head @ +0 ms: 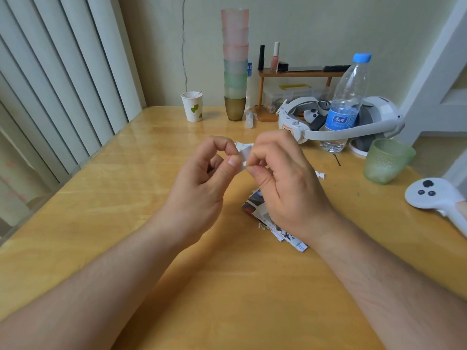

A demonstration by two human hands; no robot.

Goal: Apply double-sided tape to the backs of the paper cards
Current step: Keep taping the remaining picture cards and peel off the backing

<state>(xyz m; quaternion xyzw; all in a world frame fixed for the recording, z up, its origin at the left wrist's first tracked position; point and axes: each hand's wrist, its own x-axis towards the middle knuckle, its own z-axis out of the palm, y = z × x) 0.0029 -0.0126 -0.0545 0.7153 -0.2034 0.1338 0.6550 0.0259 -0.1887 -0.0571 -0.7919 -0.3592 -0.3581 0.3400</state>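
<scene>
both hands are up over the wooden table (101,198), the left hand (202,180) and right hand (280,183) each pinching one small white scrap of tape (243,160) (probably peeling its backing). the paper cards (275,223) lie heaped beneath the right wrist — i'd guess most still need taping.

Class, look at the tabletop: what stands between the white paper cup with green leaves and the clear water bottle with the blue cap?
The head view shows a tall stack of pastel plastic cups on a gold cup, a small clear bottle, and part of the white headset.
</scene>
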